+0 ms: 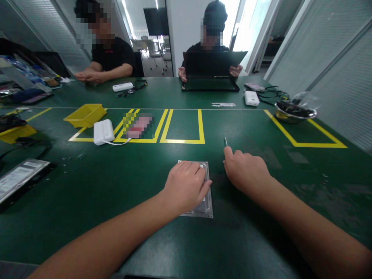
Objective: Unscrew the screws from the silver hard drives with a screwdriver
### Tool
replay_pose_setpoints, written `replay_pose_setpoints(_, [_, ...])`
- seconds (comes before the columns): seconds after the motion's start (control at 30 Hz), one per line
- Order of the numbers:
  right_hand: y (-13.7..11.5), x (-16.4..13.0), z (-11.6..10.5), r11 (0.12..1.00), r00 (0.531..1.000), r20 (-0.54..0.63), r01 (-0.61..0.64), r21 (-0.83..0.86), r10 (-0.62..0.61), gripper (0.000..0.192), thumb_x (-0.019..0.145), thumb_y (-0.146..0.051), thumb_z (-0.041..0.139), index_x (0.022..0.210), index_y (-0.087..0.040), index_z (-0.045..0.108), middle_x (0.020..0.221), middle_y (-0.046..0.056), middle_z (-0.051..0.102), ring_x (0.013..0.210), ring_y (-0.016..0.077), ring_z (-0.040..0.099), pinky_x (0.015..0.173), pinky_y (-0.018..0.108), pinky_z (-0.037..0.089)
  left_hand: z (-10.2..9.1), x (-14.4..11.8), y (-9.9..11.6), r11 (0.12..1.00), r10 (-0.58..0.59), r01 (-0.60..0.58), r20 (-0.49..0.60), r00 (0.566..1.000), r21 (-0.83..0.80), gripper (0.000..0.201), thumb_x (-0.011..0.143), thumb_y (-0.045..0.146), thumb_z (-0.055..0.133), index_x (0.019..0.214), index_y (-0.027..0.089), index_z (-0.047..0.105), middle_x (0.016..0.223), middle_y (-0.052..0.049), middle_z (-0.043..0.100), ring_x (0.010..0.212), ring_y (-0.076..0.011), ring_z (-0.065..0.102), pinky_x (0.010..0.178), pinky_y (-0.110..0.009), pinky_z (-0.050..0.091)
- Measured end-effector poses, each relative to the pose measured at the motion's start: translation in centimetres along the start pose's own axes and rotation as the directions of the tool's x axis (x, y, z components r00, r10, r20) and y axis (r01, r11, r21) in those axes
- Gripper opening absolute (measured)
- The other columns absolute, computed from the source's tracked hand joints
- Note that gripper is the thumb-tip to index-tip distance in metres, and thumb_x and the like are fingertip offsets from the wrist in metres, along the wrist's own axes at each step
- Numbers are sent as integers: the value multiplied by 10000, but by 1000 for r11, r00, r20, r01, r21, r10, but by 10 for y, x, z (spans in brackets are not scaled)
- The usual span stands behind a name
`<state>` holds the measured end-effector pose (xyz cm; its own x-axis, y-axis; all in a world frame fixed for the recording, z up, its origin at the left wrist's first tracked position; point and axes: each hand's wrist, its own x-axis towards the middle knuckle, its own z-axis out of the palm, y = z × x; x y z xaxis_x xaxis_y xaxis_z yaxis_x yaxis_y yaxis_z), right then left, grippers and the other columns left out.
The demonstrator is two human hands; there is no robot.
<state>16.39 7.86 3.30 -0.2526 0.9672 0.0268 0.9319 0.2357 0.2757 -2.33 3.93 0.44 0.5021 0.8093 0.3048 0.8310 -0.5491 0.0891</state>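
Observation:
A silver hard drive (205, 207) lies flat on the green table in front of me. My left hand (187, 184) is laid over its upper part with the fingers curled, covering much of the top face. To the right of the drive, my right hand (245, 166) is closed just above the table. A thin metal rod-like tool (226, 142) sticks out forward beyond its index finger; the rest of it is hidden in the grip, so its exact kind is unclear. The tool is apart from the drive.
At left lies another drive-like device (23, 178) with a white label. Farther off are a yellow bin (85, 115), a white power bank (104, 132) cabled to a blurred phone (139, 127), and a metal bowl (295, 112). Across the table, one person holds a black laptop (210, 71); another sits left.

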Motion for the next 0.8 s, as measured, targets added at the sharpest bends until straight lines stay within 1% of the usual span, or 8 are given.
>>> replay_pose_setpoints(0.07, [0, 3, 7, 1000, 998, 54, -10, 17, 10, 255, 965, -263, 349, 1117, -135, 510, 881, 151, 658, 754, 325, 708, 578, 373, 490, -1, 2, 0, 1000, 18, -18, 5, 1000, 12, 287, 938, 386, 508, 907, 151, 670, 895, -97, 657, 878, -272, 617, 808, -439, 489])
replay_pose_setpoints(0.23, [1, 9, 17, 999, 992, 128, -16, 33, 12, 286, 963, -297, 361, 1158, -157, 515, 860, 141, 668, 756, 304, 712, 607, 366, 502, -1, 4, -3, 999, 32, -32, -2, 999, -8, 312, 960, 341, 436, 911, 157, 683, 872, -90, 664, 844, -257, 623, 788, -433, 491])
replay_pose_setpoints(0.4, [5, 13, 11, 1000, 990, 141, -8, 27, 4, 301, 948, -275, 376, 1179, -200, 553, 877, 131, 657, 754, 294, 704, 603, 353, 484, 1, 3, -4, 999, 33, -33, -8, 999, 9, 305, 948, 335, 436, 895, 160, 680, 858, -86, 656, 826, -263, 616, 759, -440, 487])
replay_pose_setpoints(0.47, [7, 15, 4, 1000, 996, 92, -15, 21, 13, 321, 962, -286, 330, 1140, -208, 584, 902, 135, 644, 763, 304, 695, 595, 359, 470, 1, 3, -3, 999, 39, -39, -10, 999, 22, 302, 947, 339, 434, 898, 163, 675, 855, -82, 651, 824, -268, 614, 753, -447, 485])
replay_pose_setpoints(0.57, [14, 17, -9, 994, 996, -76, -34, 106, 42, 380, 984, -381, 312, 1155, -216, 608, 953, 130, 635, 788, 293, 672, 611, 360, 455, 1, 2, -3, 998, 51, -51, -16, 999, 37, 294, 942, 348, 443, 888, 166, 667, 847, -77, 647, 819, -267, 615, 744, -445, 482])
replay_pose_setpoints(0.67, [25, 21, -20, 944, 968, -250, 60, 325, 24, 420, 920, -509, 496, 1177, -204, 628, 936, 98, 642, 817, 246, 635, 674, 341, 453, 1, 2, -2, 998, 55, -54, -27, 998, 45, 274, 925, 349, 474, 871, 160, 666, 839, -83, 649, 814, -257, 616, 739, -426, 479])
replay_pose_setpoints(0.73, [31, 22, -27, 876, 945, -328, 156, 456, 3, 413, 851, -485, 622, 1143, -194, 655, 872, 63, 647, 770, 203, 607, 678, 313, 447, 1, 2, -3, 998, 55, -53, -35, 998, 42, 266, 917, 347, 488, 877, 158, 670, 838, -86, 652, 814, -249, 617, 741, -414, 478])
replay_pose_setpoints(0.8, [35, 21, -33, 798, 923, -384, 214, 564, 24, 367, 828, -411, 658, 1125, -194, 671, 833, 34, 656, 679, 159, 571, 637, 288, 438, 1, 2, -3, 998, 54, -53, -38, 998, 33, 266, 918, 351, 490, 883, 160, 672, 839, -88, 654, 815, -247, 616, 744, -411, 477])
